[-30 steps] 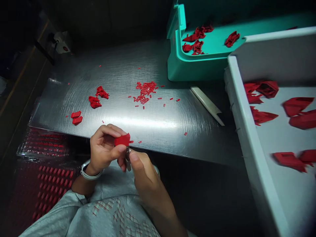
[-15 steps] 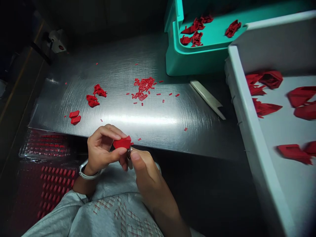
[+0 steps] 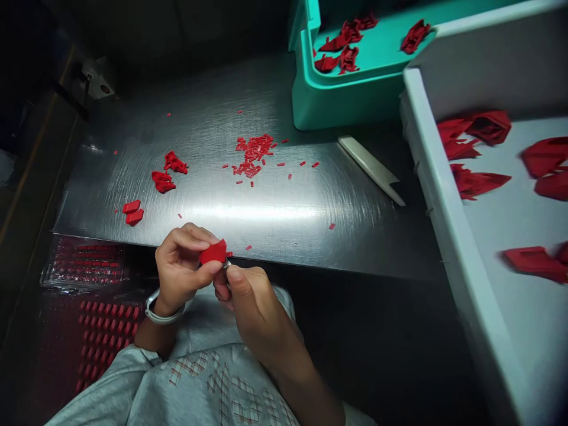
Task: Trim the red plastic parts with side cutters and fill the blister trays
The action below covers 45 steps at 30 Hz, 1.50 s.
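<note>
My left hand is closed, pinching a red plastic part between thumb and fingers just over the table's front edge. My right hand is wrapped round small metal nippers; most of the tool is hidden in the palm. Its metal tip meets the right end of the red part, where a small red tab sticks out. Beyond my hands, small red offcuts lie in a loose heap on the metal table. To the left are two smooth red parts and two rougher red parts.
A green bin with red parts stands at the back right. In front of it, a white bin holds more red parts. A pale flat strip lies beside them. Clear trays of red pieces sit low on the left.
The view has shifted slightly. Both hands still hold the red part and the nippers together; the right hand has turned a little, and the tool's lower end no longer shows.
</note>
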Tool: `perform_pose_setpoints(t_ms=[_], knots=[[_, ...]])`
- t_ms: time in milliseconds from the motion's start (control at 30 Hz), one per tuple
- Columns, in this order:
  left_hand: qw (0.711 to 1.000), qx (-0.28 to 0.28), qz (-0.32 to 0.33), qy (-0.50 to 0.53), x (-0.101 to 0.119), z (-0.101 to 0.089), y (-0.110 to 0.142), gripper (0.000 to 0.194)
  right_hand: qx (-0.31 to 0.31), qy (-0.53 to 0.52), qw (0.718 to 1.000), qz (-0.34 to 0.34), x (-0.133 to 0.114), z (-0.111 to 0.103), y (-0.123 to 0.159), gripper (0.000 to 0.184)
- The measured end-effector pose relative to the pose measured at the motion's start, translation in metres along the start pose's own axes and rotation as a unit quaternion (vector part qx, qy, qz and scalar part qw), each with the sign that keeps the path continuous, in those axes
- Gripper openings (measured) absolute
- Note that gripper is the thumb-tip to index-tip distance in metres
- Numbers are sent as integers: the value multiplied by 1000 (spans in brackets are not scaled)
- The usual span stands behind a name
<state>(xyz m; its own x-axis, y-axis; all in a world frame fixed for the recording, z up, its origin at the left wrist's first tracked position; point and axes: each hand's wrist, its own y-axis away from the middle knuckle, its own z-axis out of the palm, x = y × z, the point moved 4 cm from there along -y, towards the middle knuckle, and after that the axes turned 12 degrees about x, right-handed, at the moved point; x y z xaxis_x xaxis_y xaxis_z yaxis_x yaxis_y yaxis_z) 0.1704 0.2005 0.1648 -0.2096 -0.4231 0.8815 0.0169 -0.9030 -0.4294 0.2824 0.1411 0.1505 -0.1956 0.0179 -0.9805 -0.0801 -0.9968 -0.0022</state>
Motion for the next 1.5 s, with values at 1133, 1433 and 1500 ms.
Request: perform_pose_setpoints(t_ms=[1133, 1433, 1500], knots=[[683, -238, 81, -686, -16, -68, -102, 24, 5, -17, 986, 167, 34, -11, -8, 73], [934, -286, -82, -200, 16, -41, -57, 23, -13, 2, 993, 117, 25, -6, -10, 69], [940, -281, -150, -119, 16, -31, -46, 30, -34, 7, 994, 101, 20, -3, -9, 68]])
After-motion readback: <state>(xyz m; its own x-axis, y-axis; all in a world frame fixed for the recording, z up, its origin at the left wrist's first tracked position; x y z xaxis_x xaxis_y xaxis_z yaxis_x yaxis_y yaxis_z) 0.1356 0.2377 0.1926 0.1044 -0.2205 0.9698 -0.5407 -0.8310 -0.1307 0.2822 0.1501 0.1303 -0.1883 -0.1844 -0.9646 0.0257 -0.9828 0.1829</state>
